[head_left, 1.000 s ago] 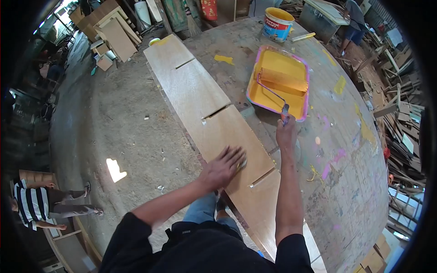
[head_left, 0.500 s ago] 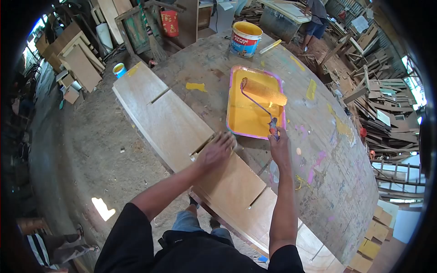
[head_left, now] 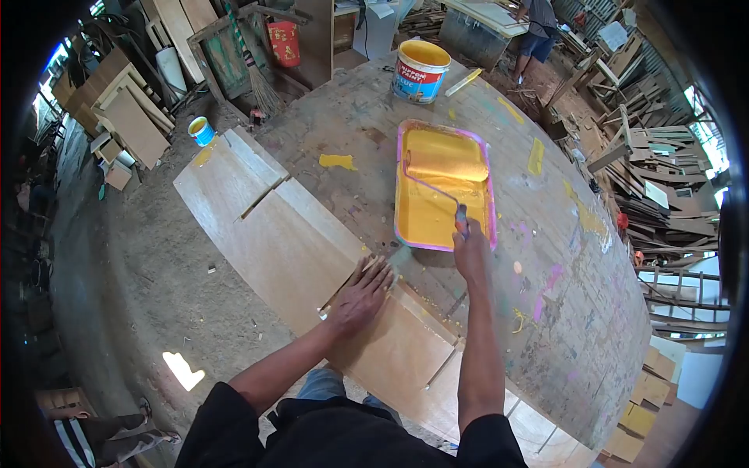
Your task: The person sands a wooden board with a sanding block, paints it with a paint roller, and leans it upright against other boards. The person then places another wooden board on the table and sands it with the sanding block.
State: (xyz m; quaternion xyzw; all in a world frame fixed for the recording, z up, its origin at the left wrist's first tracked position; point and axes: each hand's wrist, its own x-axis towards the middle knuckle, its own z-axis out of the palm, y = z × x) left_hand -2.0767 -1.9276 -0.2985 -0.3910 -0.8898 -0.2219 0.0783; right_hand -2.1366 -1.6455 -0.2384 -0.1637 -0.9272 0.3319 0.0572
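Step in hand, as judged: loading paint roller (head_left: 449, 165). Right hand (head_left: 473, 248): closed around roller handle. Roller sleeve lies across tray (head_left: 493, 204), in yellow paint (head_left: 427, 212); tray on counter (head_left: 566, 343). Left hand (head_left: 360, 303): laid flat on slotted board (head_left: 257, 243), fingers extended; cannot tell whether anything lies beneath palm. Board: along counter's near edge, apart from tray. Next move calls for even sleeve coating, firm handle grip, steady board.
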